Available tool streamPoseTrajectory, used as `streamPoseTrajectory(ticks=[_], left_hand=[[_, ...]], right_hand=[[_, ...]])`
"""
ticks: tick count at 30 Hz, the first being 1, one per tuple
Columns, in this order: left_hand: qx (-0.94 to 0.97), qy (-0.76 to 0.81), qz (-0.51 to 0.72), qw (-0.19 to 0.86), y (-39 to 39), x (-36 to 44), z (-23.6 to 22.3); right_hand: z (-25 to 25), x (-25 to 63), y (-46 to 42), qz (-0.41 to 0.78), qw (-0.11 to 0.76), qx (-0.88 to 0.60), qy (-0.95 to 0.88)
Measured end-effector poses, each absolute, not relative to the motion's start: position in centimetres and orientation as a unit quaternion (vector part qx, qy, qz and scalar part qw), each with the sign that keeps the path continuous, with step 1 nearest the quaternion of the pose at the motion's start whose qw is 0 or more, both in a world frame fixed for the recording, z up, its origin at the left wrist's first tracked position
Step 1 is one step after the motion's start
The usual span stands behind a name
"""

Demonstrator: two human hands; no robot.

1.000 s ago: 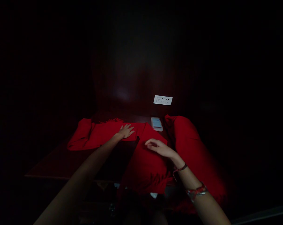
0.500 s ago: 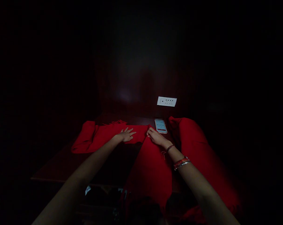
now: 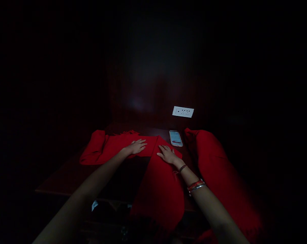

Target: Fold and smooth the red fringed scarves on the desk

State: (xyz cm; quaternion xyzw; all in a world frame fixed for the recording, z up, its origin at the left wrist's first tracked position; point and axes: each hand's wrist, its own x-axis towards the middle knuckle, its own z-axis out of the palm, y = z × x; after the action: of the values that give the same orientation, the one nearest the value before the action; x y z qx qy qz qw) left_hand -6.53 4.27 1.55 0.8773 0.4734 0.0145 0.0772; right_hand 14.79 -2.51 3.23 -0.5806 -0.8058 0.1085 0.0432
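Note:
A red fringed scarf (image 3: 161, 183) lies across the dark table, bent at a corner so that one end runs toward me and hangs over the front edge. My left hand (image 3: 137, 146) rests flat on its sideways stretch, fingers spread. Just right of the bend, my right hand (image 3: 166, 154) lies open on the scarf with its fingers stretched out. At the left end the cloth is bunched into a thicker fold. Bracelets (image 3: 195, 185) circle my right wrist and forearm.
A phone (image 3: 176, 138) with a lit screen lies behind my right hand. More red cloth (image 3: 214, 156) drapes along the right side and over the edge. A white socket panel (image 3: 183, 112) is on the back wall. The table's front edge (image 3: 52, 192) shows at left.
My right hand has let go of its pinch at the scarf's bend and now lies spread, slightly lower. The bend has flattened out to the right. My left hand has stayed almost in place.

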Motion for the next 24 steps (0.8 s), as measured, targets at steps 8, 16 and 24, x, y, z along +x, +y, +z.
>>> streamPoseTrajectory(ticks=[8, 16, 24], left_hand=[[0.885, 0.455, -0.007, 0.1, 3.4, -8.9, 1.4], [0.883, 0.457, 0.053, 0.09, 2.5, -7.7, 1.6], [0.868, 0.49, 0.061, 0.045, 0.6, -3.5, 0.1]], right_hand=[[1.5, 16.6, -0.8, 0.091, -0.006, -0.669, -0.738], [1.0, 16.2, -1.0, 0.079, 0.013, -0.691, -0.719], [2.1, 17.0, -1.6, 0.042, 0.084, -0.672, -0.735]])
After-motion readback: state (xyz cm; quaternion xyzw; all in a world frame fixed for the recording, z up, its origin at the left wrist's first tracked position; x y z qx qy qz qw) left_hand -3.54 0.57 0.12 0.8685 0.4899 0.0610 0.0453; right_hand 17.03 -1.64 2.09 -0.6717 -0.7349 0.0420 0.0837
